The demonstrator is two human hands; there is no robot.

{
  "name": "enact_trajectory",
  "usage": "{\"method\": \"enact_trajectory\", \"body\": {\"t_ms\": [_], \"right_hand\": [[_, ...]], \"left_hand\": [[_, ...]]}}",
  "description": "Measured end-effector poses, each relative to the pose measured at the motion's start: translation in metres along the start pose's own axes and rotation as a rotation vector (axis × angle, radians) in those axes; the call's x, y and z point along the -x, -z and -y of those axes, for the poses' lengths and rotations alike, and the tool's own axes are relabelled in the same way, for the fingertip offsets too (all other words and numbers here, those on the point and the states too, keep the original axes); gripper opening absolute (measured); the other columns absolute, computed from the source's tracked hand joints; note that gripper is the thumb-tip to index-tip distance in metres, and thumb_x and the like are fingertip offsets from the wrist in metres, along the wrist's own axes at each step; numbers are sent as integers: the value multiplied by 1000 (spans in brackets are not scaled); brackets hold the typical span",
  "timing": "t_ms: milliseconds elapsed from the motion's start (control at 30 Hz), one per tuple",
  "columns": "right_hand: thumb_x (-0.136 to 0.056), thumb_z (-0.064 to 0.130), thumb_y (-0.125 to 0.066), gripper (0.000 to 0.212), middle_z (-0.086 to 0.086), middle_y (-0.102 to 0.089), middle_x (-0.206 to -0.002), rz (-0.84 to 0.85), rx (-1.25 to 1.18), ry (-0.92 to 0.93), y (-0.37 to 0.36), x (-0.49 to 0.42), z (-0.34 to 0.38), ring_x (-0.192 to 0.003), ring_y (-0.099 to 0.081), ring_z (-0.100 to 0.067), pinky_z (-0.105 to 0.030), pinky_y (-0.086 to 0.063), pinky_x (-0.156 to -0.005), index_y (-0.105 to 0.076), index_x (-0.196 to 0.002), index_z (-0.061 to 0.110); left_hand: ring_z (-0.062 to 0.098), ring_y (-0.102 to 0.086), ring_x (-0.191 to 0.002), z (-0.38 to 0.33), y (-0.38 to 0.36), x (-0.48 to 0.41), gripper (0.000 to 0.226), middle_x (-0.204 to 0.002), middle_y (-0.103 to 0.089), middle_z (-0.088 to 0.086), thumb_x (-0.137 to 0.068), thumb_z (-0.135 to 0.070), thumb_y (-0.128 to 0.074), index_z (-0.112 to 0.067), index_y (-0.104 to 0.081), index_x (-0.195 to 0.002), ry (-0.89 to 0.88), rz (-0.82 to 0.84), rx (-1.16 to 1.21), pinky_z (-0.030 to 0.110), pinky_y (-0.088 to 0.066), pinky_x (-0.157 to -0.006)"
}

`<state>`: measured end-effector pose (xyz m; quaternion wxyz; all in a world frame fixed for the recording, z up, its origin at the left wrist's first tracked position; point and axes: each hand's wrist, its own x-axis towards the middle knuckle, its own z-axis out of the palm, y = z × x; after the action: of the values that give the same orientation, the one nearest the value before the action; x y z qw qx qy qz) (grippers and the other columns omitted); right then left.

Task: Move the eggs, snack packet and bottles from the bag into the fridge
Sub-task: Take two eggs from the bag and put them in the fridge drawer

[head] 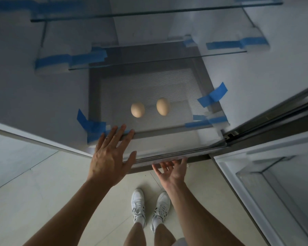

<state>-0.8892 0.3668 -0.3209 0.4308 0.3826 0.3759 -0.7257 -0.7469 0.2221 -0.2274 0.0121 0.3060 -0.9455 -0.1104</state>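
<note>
Head view
Left hand (110, 157): was stretched forward palm-down, fingers spread wide and empty, fingertips over the glass shelf (149, 129) front.
Right hand (172, 170): was turned palm-up below the shelf edge, fingers loosely splayed, empty.
Eggs: left egg (137, 109) and right egg (163, 106) were laid side by side on that shelf.

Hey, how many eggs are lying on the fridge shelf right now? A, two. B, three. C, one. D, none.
A: one egg and a second egg lie side by side, apart from each other, on the glass shelf, and no other egg is in view.
</note>
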Motion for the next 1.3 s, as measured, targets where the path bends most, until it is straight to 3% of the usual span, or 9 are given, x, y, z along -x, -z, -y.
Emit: {"method": "enact_trajectory", "body": {"t_ms": [133, 433, 567, 733, 1067, 1200, 1300], "right_hand": [[-96, 68, -36, 69, -19, -53, -131, -58, -19, -16, 17, 11, -4, -122, -53, -35, -66, -42, -101, -52, -130, 10], [-101, 64, -26, 65, -18, -56, -114, -143, -28, -6, 54, 40, -14, -119, -53, -35, -61, -38, -95, -53, -118, 8], [-102, 60, -25, 61, -17, -57, -109, -192, -33, -9, 74, 53, -18, -103, -58, -32, -57, -38, -91, -55, -114, 8], [-102, 54, -28, 52, -13, -57, -94, -180, -55, -11, 95, 60, -23, -88, -59, -29, -55, -37, -90, -56, -90, 12], [-105, 49, -34, 50, -18, -58, -105, -216, -9, 13, 99, 72, -21, -105, -59, -34, -52, -45, -94, -59, -114, 6], [-106, 32, -40, 34, -20, -59, -106, -277, 279, 81, 102, 86, -8, -102, -59, -34, -49, -46, -99, -58, -107, 3], [-96, 25, -51, 14, -14, -68, -92, -405, 921, 510, 117, 100, 3, -77, -66, -28, -52, -56, -82, -63, -90, 22]], "left_hand": [[23, -16, -151, -1, 0, 0, 64, -162, -24, 2, -96, -59, -26, -26, -35, -151, 7, -4, -9, 51, -19, -122], [25, -18, -150, -2, 5, -1, 66, -162, -24, 4, -94, -57, -28, -26, -33, -152, 2, 8, -6, 50, -17, -122], [26, -19, -150, -1, 5, -1, 67, -162, -25, 4, -93, -57, -28, -25, -33, -152, -9, 11, 5, 50, -17, -122], [26, -19, -150, -2, 6, -1, 69, -161, -26, 5, -93, -58, -26, -24, -35, -151, -21, 5, 5, 51, -17, -121], [24, -15, -151, -1, 5, 0, 71, -162, -23, 3, -91, -60, -26, -25, -31, -152, -11, -2, 20, 50, -17, -122], [22, -15, -151, -5, 13, -1, 71, -163, -22, 2, -90, -60, -31, -26, -32, -152, 15, 34, 69, 47, -14, -123], [24, -30, -147, -7, 23, -1, 65, -157, -37, 3, -89, -57, -44, -25, -40, -146, 70, 23, 162, 47, -22, -121]]}}
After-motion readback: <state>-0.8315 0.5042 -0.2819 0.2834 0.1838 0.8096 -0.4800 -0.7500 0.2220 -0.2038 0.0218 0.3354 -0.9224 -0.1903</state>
